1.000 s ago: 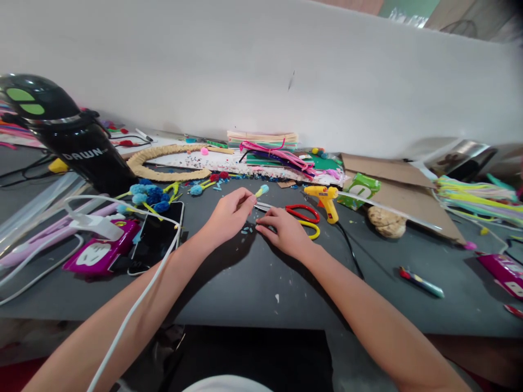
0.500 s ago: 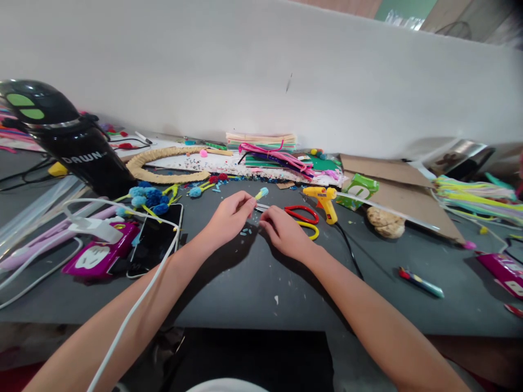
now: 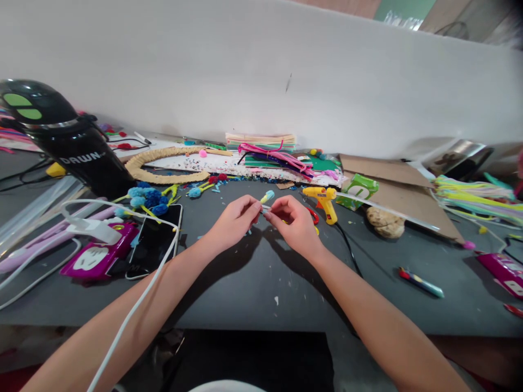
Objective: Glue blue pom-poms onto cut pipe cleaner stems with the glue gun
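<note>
My left hand (image 3: pixel 235 220) pinches a yellow pipe-cleaner stem with a pale blue, fuzzy tip (image 3: pixel 268 196), which points up and away to the right. My right hand (image 3: pixel 292 223) is close beside it, thumb and fingertips pressed together near the left fingertips. What lies in that pinch is too small to make out. Behind the right hand are scissors (image 3: pixel 314 216), mostly covered, with bits of the red and yellow handles showing. Small blue cut pieces (image 3: pixel 249 232) lie on the grey table under the hands, partly hidden.
A yellow glue gun (image 3: pixel 322 200) with a long clear stick stands to the right, its cord running forward. Left are blue pompom stems (image 3: pixel 151 198), a phone (image 3: pixel 157 242), a purple power block (image 3: pixel 102 253) and a black bottle (image 3: pixel 81 147). A white cable (image 3: pixel 139 305) crosses over my left forearm.
My right hand has risen from beside the blue pieces on the table and come to the left hand's fingertips. It now covers more of the scissors. The left hand keeps its pinch.
</note>
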{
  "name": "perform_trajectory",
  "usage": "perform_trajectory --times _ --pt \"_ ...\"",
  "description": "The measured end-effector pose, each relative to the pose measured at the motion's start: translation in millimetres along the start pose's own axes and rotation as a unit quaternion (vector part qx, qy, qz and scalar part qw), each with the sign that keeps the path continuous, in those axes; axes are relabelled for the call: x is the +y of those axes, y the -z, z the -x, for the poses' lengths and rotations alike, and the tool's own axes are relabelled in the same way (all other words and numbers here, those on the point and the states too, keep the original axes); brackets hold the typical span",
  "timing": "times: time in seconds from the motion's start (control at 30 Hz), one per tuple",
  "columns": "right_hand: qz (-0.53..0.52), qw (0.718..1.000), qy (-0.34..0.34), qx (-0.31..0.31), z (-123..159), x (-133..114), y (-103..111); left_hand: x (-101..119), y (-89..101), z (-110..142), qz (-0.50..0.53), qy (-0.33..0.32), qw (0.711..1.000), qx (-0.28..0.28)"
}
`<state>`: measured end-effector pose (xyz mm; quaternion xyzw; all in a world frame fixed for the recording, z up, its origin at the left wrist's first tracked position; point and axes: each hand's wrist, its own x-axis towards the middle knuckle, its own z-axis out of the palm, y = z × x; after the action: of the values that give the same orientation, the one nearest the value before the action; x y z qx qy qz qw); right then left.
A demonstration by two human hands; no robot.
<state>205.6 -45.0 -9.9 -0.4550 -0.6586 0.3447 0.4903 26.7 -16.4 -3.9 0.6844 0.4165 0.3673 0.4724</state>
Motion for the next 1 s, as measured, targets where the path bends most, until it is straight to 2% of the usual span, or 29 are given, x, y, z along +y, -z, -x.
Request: perform_trajectory --times 0.4,0.63,0.8,1.0 --pt "-0.039 0.999 -0.022 0.008 0 3 -5 1 -1.8 2 -0.066 -0.020 0.998 -0.001" --pt "-0.037 0.999 -0.032 0.024 0 6 -10 -2 -2.9 1 -0.038 -0.015 0.999 0.000" --pt "-0.079 0.996 -0.046 -0.002 -1 2 -8 -3 -2.5 1 0.072 0.007 0.996 -0.046" --pt "-0.149 0.981 -0.084 -0.086 -4 -2 -4 -6 -5.3 1 0.256 0.071 0.957 -0.116"
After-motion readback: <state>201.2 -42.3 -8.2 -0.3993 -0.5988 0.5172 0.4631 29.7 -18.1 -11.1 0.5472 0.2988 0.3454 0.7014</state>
